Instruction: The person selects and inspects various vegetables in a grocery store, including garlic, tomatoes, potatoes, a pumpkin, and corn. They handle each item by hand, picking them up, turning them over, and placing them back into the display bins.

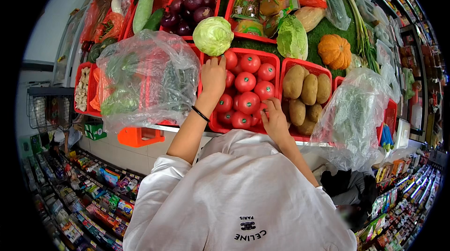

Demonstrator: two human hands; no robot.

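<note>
A red plastic crate point(276, 72) before me holds several stacked red tomatoes point(245, 81), many with a small round sticker. At the crate's far left corner my left hand point(213, 77) reaches over the rim, fingertips against a tomato point(230, 59) just below a round cabbage point(213, 36). Its fingers partly hide what they touch, so a grip cannot be made out. My right hand point(276, 119) is at the near right corner, thumb and fingers apart, touching the side of a tomato point(261, 111). Potatoes point(309, 89) fill the crate right beside it.
Clear plastic sheeting point(151, 75) covers greens on the left; a plastic bag point(351, 117) hangs over the right edge. Behind are purple onions point(193, 7), a napa cabbage point(292, 36) and an orange pumpkin point(334, 51). An orange stool point(140, 137) stands below. A person point(348, 187) is close at right.
</note>
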